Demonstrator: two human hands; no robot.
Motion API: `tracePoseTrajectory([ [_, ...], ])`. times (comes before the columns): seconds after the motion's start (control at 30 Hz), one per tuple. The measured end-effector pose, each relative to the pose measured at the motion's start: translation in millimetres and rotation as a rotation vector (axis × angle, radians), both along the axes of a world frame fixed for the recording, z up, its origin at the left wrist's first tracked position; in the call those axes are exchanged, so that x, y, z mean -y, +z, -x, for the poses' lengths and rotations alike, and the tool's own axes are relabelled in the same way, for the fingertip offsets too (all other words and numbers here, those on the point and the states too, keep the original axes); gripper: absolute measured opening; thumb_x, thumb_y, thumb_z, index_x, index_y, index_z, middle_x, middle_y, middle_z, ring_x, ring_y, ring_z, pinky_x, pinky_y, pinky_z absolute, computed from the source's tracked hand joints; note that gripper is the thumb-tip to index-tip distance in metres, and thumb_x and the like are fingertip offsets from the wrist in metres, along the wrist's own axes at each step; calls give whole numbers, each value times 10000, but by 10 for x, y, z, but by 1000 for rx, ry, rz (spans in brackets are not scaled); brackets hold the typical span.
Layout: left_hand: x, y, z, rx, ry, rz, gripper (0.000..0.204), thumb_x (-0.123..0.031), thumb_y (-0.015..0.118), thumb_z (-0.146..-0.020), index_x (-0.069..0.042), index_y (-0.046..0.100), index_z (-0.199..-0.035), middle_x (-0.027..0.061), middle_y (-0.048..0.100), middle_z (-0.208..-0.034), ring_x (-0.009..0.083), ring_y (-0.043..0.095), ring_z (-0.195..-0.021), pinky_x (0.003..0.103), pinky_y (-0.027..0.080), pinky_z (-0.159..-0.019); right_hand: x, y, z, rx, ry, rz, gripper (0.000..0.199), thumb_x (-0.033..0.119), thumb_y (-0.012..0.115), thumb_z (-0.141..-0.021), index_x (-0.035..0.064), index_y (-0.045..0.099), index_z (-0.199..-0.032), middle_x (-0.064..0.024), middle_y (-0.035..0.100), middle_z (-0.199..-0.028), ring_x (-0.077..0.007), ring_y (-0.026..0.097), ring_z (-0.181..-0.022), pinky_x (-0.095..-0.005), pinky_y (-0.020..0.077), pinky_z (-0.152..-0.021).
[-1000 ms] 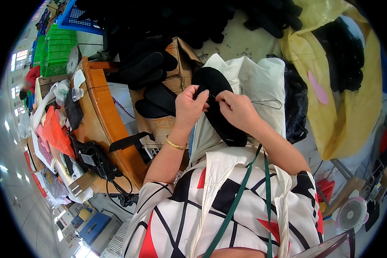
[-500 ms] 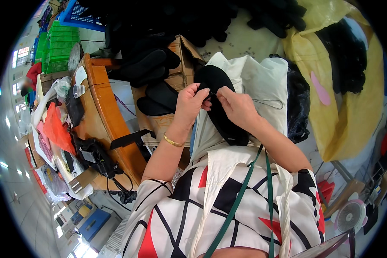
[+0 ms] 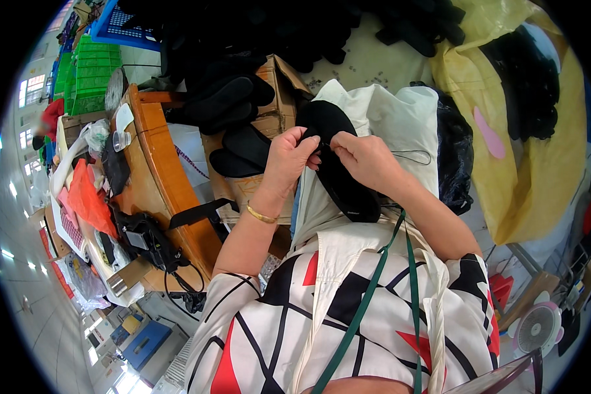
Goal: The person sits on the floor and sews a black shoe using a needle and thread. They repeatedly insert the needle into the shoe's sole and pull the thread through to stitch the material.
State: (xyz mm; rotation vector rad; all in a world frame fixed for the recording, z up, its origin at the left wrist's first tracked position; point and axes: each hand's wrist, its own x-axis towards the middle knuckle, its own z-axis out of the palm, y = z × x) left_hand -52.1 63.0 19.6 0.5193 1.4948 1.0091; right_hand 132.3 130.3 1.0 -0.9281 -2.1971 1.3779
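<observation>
On the pale cloth over my lap rests a long black slipper [image 3: 338, 174], sole-shaped, with a small pale mark near its closest end. My left hand [image 3: 290, 156] is closed on its left edge, thumb on top and fingers curled. From the right, my right hand [image 3: 364, 159] pinches over its middle, fingertips close to my left thumb; what lies in that pinch is too small to make out. A thin dark cord [image 3: 415, 155] loops on the cloth beside my right wrist.
More black slippers [image 3: 240, 151] lie on a cardboard box [image 3: 279, 111] to the left, by an orange-brown wooden table [image 3: 167, 174]. A heap of black pieces [image 3: 256, 29] fills the far side. At right are a black plastic bag [image 3: 454, 154] and yellow sacking [image 3: 525, 190].
Both hands keep their hold at nearly the same spot. My right hand and forearm have shifted very slightly; the slipper looks unmoved.
</observation>
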Motion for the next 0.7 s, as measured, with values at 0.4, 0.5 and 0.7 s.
tracePoseTrajectory([
  [0.4, -29, -50, 124, 231, 3, 104, 84, -130, 617, -927, -49, 618, -905, 33, 635, -789, 106, 627, -635, 245, 547, -562, 147, -102, 69, 2, -66, 11, 88, 119, 559, -960, 57, 534, -1018, -191, 656, -775, -408, 646, -718, -477, 497, -612],
  [0.5, -8, -107, 155, 324, 17, 100, 73, -124, 608, -945, -53, 624, -938, 31, 643, -800, 105, 629, -636, 242, 555, -564, 182, -80, 94, 38, -70, 12, 91, 126, 550, -967, 61, 508, -1015, -200, 649, -763, -415, 643, -719, -498, 490, -610],
  [0.7, 21, -113, 93, 358, 52, 81, 88, -129, 621, -954, -45, 626, -981, 32, 652, -808, 107, 636, -634, 239, 554, -559, 166, -11, 256, -55, -172, 102, 107, 102, 559, -966, 44, 479, -1009, -215, 629, -767, -435, 634, -738, -493, 491, -625],
])
